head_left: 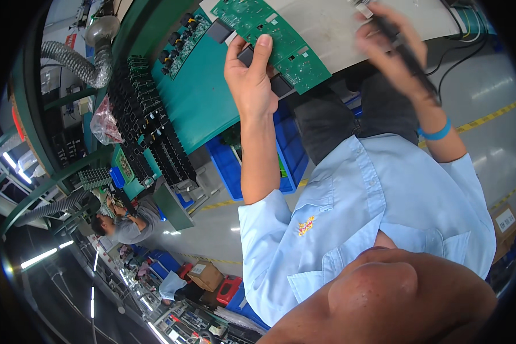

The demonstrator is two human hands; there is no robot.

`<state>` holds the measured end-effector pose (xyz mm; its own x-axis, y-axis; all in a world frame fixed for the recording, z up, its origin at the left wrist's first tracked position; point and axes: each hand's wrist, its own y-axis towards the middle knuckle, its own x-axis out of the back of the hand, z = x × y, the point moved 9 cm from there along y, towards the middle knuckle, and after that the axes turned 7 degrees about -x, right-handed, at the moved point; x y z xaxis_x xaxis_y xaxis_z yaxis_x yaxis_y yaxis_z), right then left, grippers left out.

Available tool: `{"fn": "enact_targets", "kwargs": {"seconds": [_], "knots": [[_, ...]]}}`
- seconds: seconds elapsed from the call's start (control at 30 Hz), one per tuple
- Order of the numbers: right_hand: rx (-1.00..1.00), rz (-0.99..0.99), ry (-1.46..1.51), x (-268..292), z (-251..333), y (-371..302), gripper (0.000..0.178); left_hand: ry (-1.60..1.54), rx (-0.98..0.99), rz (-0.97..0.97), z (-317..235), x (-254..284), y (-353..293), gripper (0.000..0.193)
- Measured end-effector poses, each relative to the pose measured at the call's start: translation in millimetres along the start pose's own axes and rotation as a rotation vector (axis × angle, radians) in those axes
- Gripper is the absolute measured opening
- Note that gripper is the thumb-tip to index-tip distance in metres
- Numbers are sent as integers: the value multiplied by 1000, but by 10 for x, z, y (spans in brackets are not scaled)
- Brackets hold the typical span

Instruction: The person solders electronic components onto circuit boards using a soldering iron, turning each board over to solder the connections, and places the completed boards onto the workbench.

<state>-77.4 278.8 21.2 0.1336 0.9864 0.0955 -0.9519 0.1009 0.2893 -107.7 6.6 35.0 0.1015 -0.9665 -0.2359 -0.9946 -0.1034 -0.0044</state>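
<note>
My left hand [251,86] grips a green circuit board [295,49] by its near left edge. The thumb lies on the board's face, and the other fingers go behind it. Dark block-shaped parts [219,31] stick out along the board's left side. To the right, my right hand [393,51] is closed around a long black corded hand tool [404,54], apart from the board. Motion blurs this hand, and the tool's exact kind cannot be made out. A pale work surface [338,28] lies beneath the board.
A turquoise mat [203,94] carries another board with black components [183,46]. Black slotted racks [149,123] stand at the left. Blue bins [226,166] sit below the bench edge. Black cables [461,57] hang at the right. A co-worker [129,221] is farther left.
</note>
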Motion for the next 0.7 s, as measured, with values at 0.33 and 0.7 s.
{"fn": "enact_targets", "kwargs": {"seconds": [0.33, 0.7], "knots": [[-108, 29, 360, -395, 237, -74, 69, -251, -103, 154, 47, -364, -206, 68], [132, 49, 135, -279, 366, -103, 58, -175, -93, 155, 168, -322, -206, 74]]}}
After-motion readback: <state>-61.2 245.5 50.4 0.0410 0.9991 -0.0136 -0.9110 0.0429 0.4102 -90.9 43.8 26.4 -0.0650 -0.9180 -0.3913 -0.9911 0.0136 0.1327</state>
